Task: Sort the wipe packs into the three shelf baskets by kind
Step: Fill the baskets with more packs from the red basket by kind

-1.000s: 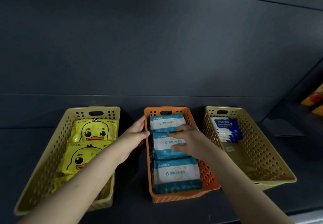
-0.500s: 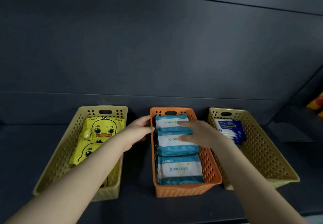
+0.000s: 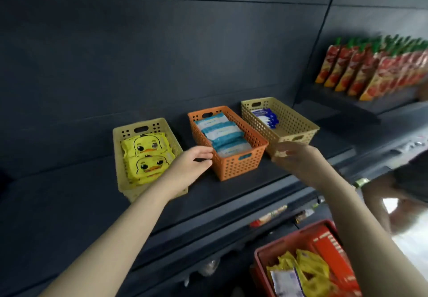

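Three perforated baskets stand in a row on a dark shelf. The left yellow basket (image 3: 119, 157) holds yellow duck-print wipe packs (image 3: 144, 145). The middle orange basket (image 3: 234, 166) holds white-and-teal wipe packs (image 3: 220, 130). The right yellow basket (image 3: 291, 123) holds dark blue wipe packs (image 3: 266, 116) at its far end. My left hand (image 3: 193, 167) is empty, fingers apart, touching the orange basket's near left corner. My right hand (image 3: 294, 157) hovers empty, fingers loosely spread, in front of the right basket's near end.
A red crate (image 3: 261, 257) at the lower right holds yellow and red packs, below the shelf edge. Red juice pouches (image 3: 370, 69) line a shelf at the upper right. Another person's arm (image 3: 382, 195) is at the right edge.
My right hand has come out of the orange basket and moved to the right. My view has pulled back and turned right, bringing the red crate and the juice pouches into sight.
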